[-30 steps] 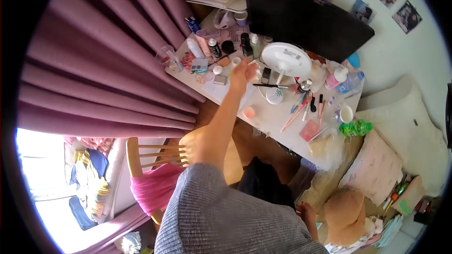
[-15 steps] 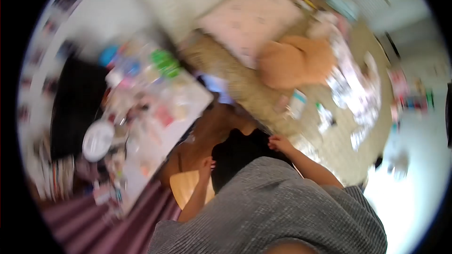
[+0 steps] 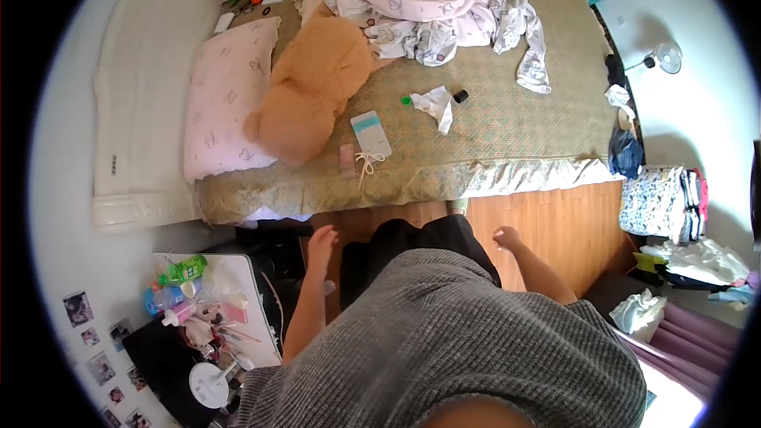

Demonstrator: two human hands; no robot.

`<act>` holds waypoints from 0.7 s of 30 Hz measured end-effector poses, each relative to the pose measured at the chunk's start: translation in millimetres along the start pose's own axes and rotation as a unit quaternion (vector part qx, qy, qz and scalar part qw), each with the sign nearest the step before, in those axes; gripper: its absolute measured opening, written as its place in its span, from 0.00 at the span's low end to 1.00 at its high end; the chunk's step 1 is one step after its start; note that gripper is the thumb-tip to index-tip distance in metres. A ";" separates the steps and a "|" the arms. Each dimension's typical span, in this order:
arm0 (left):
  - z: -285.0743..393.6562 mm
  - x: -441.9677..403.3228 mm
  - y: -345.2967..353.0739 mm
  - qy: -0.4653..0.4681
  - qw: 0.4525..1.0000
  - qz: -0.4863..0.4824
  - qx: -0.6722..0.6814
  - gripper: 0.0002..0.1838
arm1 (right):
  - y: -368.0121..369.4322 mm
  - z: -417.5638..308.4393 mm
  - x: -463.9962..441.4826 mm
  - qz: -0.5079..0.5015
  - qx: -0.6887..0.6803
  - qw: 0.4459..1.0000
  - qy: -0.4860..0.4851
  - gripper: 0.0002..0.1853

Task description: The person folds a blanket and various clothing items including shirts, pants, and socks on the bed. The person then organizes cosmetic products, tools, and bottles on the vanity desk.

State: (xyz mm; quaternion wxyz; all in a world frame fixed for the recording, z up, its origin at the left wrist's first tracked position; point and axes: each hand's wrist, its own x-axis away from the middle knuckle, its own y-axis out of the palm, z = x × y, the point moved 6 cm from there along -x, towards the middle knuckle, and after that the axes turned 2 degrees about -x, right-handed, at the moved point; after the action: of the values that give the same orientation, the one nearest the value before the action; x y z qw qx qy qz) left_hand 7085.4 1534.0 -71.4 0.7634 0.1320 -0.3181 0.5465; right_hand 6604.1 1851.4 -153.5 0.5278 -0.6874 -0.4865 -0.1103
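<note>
My left hand (image 3: 323, 241) hangs in front of my black shorts (image 3: 396, 244) on the left, between the bed and the cluttered desk. Its fingers are partly stretched, with nothing in them. My right hand (image 3: 507, 238) hangs above the wooden floor (image 3: 555, 230), its fingers loosely bent and holding nothing I can see. Neither hand touches anything. Ahead, the bed's woven mat (image 3: 507, 127) bears a white and blue packet (image 3: 371, 135), a small pink box (image 3: 347, 160), a crumpled white cloth or tissue (image 3: 434, 107) and a brown plush toy (image 3: 313, 87).
A pink pillow (image 3: 230, 99) lies at the bed's left end, rumpled printed clothes (image 3: 428, 8) at its far side. The white desk (image 3: 258, 301) holds bottles and a round white-framed object (image 3: 209, 384). A fan (image 3: 664, 57) and stacked clothes (image 3: 654, 202) are at right.
My view has turned to the right, so the bed now lies straight ahead and the desk at lower left. Blur has gone. Both hands still hang at my sides, farther apart.
</note>
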 end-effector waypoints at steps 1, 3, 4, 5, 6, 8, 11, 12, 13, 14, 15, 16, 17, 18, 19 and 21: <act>23.9 5.9 31.4 0.000 1.000 -0.010 0.004 0.15 | -1.6 26.0 -14.3 -0.053 -0.018 0.997 0.047 0.10; 40.0 12.8 85.3 -0.011 0.999 -0.033 0.003 0.14 | -13.8 47.9 -41.4 -0.097 0.004 0.993 0.066 0.12; 34.3 13.7 107.7 -0.010 0.999 -0.047 -0.018 0.15 | -30.0 42.9 -55.0 -0.083 0.041 0.995 0.038 0.12; 25.9 19.0 127.2 -0.011 0.997 -0.061 -0.039 0.15 | -43.8 35.7 -70.4 -0.070 0.077 0.995 0.010 0.12; 19.7 29.1 144.6 -0.016 0.995 -0.073 -0.059 0.15 | -53.2 32.0 -91.3 -0.037 0.083 0.996 -0.026 0.12; 19.4 53.7 175.2 -0.039 0.988 -0.076 -0.125 0.15 | -66.5 16.7 -134.4 0.029 0.090 0.991 -0.097 0.12; 0.3 80.4 192.3 -0.083 0.979 -0.059 -0.177 0.16 | -112.6 -40.8 -164.6 -0.010 0.085 0.994 -0.068 0.13; 0.5 92.3 194.2 -0.092 0.974 -0.039 -0.203 0.17 | -118.2 -57.1 -181.2 -0.038 0.124 0.990 -0.059 0.15; 0.0 105.4 195.4 -0.104 0.979 -0.017 -0.174 0.17 | -128.5 -77.3 -195.0 -0.031 0.137 0.987 -0.080 0.18; -0.4 118.0 197.1 -0.113 0.983 0.006 -0.144 0.17 | -138.1 -98.0 -210.5 -0.023 0.150 0.983 -0.102 0.20; -1.4 130.7 199.6 -0.120 0.986 0.029 -0.114 0.17 | -143.7 -119.5 -227.4 -0.006 0.170 0.976 -0.136 0.22; -1.0 144.4 204.8 -0.136 0.985 0.042 -0.093 0.18 | -147.9 -141.2 -243.9 0.012 0.187 0.967 -0.170 0.25; 0.6 159.4 209.9 -0.152 0.984 0.053 -0.073 0.18 | -152.7 -166.6 -257.4 0.029 0.216 0.952 -0.214 0.25; -1.9 173.5 214.3 -0.167 0.982 0.065 -0.053 0.18 | -154.4 -189.7 -270.7 0.047 0.242 0.934 -0.257 0.26; -8.9 185.7 220.2 -0.191 0.978 0.068 -0.042 0.17 | -152.6 -207.7 -288.4 0.075 0.245 0.924 -0.284 0.27; -27.9 210.0 233.4 -0.221 0.973 0.068 0.002 0.17 | -149.5 -240.1 -309.1 0.112 0.263 0.900 -0.329 0.27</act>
State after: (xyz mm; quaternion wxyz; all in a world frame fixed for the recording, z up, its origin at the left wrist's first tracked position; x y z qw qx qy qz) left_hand 6922.7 1792.8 5.4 0.6348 0.2286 -0.4864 0.5551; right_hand 6418.4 1476.2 -166.2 0.5078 -0.5705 -0.5637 0.3143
